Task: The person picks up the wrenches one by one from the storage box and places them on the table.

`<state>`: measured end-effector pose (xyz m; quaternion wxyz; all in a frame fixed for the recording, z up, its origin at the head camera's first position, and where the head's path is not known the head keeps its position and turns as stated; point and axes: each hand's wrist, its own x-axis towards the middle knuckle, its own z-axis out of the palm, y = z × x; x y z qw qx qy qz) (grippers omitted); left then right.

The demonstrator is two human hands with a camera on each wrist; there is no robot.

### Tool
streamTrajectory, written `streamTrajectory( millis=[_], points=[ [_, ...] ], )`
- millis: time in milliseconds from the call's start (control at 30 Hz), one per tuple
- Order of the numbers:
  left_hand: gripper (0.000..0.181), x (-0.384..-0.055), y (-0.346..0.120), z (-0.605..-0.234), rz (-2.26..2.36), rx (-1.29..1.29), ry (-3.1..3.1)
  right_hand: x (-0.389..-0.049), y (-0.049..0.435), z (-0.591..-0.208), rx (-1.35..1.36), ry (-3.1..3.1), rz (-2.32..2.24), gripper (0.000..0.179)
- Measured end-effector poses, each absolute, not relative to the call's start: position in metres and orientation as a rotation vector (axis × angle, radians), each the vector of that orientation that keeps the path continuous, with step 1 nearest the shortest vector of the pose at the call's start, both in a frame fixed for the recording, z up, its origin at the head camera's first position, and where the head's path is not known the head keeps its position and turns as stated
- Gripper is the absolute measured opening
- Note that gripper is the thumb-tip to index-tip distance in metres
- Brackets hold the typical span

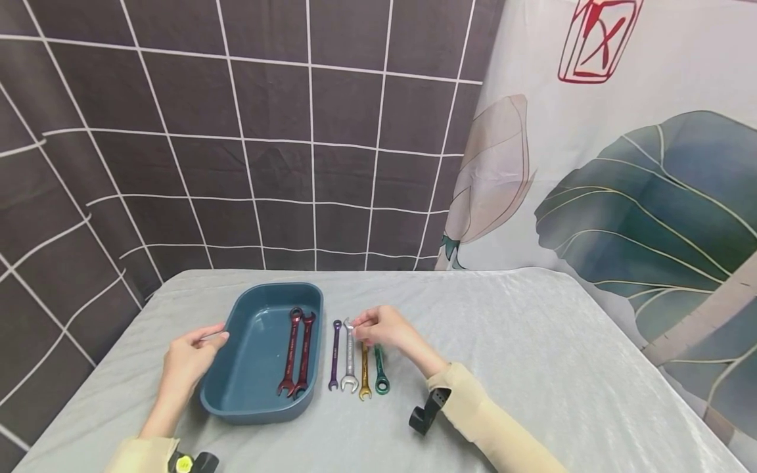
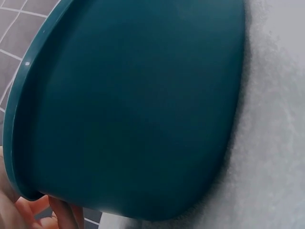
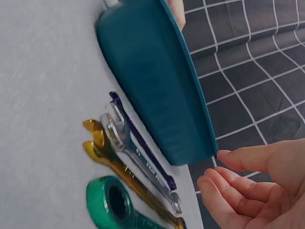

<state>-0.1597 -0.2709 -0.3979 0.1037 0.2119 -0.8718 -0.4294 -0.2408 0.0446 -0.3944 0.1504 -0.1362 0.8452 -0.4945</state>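
Note:
A blue plastic basin (image 1: 254,355) stands on the cloth with two dark red wrenches (image 1: 292,355) lying inside along its right side. My left hand (image 1: 190,358) grips the basin's left rim; in the left wrist view its fingers (image 2: 62,212) curl beneath that rim. Right of the basin lie a purple wrench (image 1: 335,355), a silver wrench (image 1: 349,358), a gold wrench (image 1: 365,374) and a green ratchet wrench (image 1: 382,382), side by side. Above their far ends hovers my right hand (image 1: 384,328), thumb and fingers apart with nothing between them. It covers part of the gold and green wrenches.
A pale grey cloth (image 1: 503,341) covers the table. Behind it hangs a dark curtain (image 1: 266,164) with white grid lines, beside a white leaf-printed one (image 1: 650,217). Each wrist carries a black camera (image 1: 428,410).

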Motion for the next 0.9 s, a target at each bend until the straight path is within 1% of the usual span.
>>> streamTrajectory(
  millis=[533, 700, 900],
  points=[
    [0.041, -0.160, -0.270, -0.398, -1.296, 0.611, -2.568, -0.235, 0.024, -0.376, -0.536, 2.416, -1.377, 0.024],
    [0.040, -0.160, -0.270, -0.398, -1.288, 0.600, -2.571, -0.234, 0.018, -0.371, -0.552, 2.404, -1.374, 0.027],
    [0.041, -0.159, -0.270, -0.398, -1.290, 0.606, -2.569, -0.234, 0.013, -0.370, -0.568, 2.388, -1.389, 0.027]
  ],
)
